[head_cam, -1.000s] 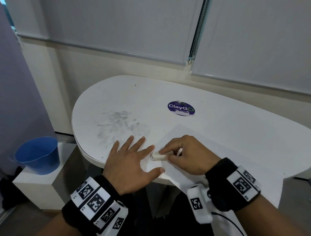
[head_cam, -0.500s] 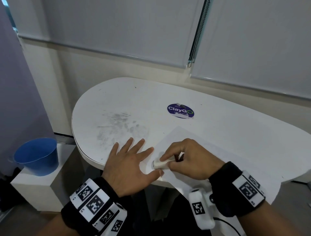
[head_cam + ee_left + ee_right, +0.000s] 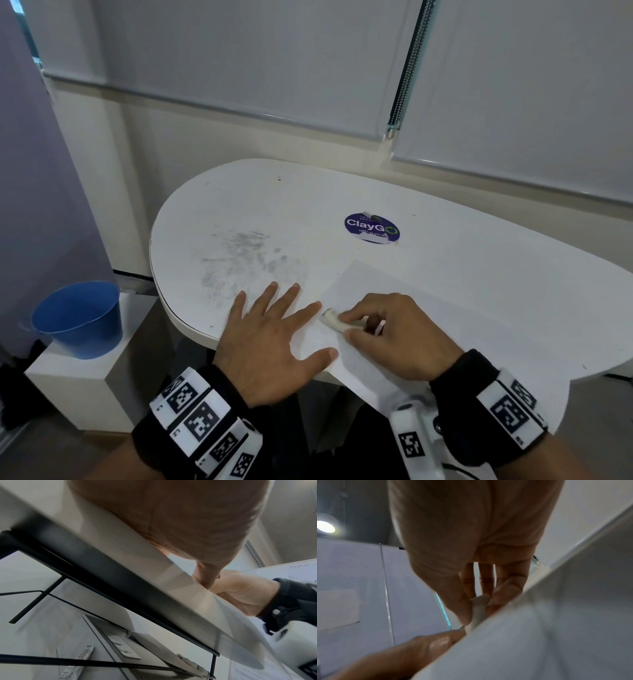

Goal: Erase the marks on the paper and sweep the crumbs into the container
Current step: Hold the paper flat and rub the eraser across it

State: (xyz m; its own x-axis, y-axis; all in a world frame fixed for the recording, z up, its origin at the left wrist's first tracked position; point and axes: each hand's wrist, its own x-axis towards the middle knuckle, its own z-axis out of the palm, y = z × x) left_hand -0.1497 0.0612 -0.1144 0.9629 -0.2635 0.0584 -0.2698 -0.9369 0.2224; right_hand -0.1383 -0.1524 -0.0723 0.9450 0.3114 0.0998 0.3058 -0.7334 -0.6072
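A white sheet of paper (image 3: pixel 445 329) lies on the white table (image 3: pixel 308 212), its near part hanging over the front edge. My left hand (image 3: pixel 274 329) lies flat with spread fingers, pressing the paper's left corner and the tabletop. My right hand (image 3: pixel 387 329) pinches a white eraser (image 3: pixel 334 319) between thumb and fingers and presses its tip on the paper beside the left index finger. The right wrist view shows the eraser (image 3: pixel 478 609) held against the paper (image 3: pixel 539 642). A blue bucket (image 3: pixel 77 318) stands low at the left on a white block. Any marks on the paper are too faint to make out.
Grey smudges (image 3: pixel 246 260) cover the tabletop left of the paper. A round purple ClayGo sticker (image 3: pixel 371 228) sits farther back. The white block (image 3: pixel 78 387) under the bucket stands below the table's left end. Window blinds line the wall behind.
The eraser in my right hand has rubbed back and forth a short way on the paper beside my left index finger. My left hand stays flat in place.
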